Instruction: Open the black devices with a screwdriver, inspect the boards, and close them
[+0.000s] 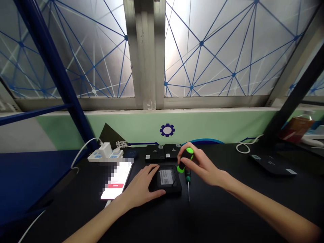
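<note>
Black workbench (222,209) under frosted windows (215,50): my right hand (199,165) closes around a green-and-black screwdriver handle (185,160), a slim screwdriver (188,185) just below it; my open left hand (139,185) rests on a black case (176,187) between them.

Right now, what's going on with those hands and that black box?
A person's left hand lies flat on a black device with a white label. The fingers of the right hand grip a green-and-black screwdriver just beside it. Two more black devices sit behind it, and a phone lies to the left, near a white power strip.
</note>
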`<state>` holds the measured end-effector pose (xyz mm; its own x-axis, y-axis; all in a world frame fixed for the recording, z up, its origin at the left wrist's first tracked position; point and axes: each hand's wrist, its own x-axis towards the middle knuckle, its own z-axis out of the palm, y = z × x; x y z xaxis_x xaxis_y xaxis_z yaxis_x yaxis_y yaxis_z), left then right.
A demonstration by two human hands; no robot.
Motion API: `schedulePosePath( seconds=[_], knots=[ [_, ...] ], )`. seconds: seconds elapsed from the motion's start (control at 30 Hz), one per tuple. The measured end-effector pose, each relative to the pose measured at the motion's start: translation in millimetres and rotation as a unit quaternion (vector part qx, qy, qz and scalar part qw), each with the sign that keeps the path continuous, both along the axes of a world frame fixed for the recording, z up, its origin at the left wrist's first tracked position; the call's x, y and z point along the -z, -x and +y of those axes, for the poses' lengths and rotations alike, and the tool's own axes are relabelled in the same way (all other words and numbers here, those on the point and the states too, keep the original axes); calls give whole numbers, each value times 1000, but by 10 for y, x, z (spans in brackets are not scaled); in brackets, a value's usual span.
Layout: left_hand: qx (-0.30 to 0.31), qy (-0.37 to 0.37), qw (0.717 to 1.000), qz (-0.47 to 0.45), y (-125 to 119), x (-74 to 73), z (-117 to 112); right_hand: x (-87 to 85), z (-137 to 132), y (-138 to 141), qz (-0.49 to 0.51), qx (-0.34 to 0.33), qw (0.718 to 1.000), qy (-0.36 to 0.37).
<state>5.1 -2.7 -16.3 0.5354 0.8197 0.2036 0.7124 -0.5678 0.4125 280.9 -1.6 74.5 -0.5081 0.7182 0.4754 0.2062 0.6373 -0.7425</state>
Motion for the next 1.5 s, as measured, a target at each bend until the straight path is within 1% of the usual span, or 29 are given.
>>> schedulePosePath(
  seconds=[0.07, 0.13, 0.23, 0.33, 0.43, 0.5, 0.6, 0.7, 0.8, 0.9, 1.07, 1.27, 1.37, 1.5],
  knots=[
    [3, 0, 1000, -7, 8, 9, 6, -62, 4, 66, -46, -9, 998, -34],
    [12, 4, 1000, -24, 27, 11, 16, -88, 21, 113, -67, -16, 997, -44],
    [24, 32, 998, -47, 69, -11, 27, -66, 55, 144, -58, -39, 997, -15],
    [30, 65, 996, -45, 102, -57, 22, 11, 79, 140, -28, -55, 998, 9],
    [27, 82, 996, -33, 111, -89, 9, 155, 81, 129, 5, -52, 999, 12],
    [25, 79, 996, -31, 111, -89, 7, 299, 63, 134, 25, -43, 999, 4],
    [24, 68, 997, -30, 114, -60, 13, 565, 6, 169, 60, 6, 998, -24],
    [28, 67, 997, -26, 126, -33, 15, 797, -46, 214, 78, 1, 997, 4],
    [29, 68, 997, -20, 135, -37, 10, 917, -46, 247, 87, 15, 996, 20],
    [28, 71, 997, -16, 132, -66, 7, 946, -14, 266, 60, 17, 998, 18],
    [28, 93, 995, -6, 116, -114, 14, 964, 8, 265, 43, 7, 999, -25],
    [25, 97, 995, 8, 112, -103, 9, 951, -4, 255, 40, 14, 996, -78],
    [27, 92, 995, 9, 113, -85, 13, 939, 6, 265, 32, 21, 997, -72],
    [23, 91, 995, 21, 106, -82, 26, 961, 36, 258, 17, 24, 999, -38]
  ],
)
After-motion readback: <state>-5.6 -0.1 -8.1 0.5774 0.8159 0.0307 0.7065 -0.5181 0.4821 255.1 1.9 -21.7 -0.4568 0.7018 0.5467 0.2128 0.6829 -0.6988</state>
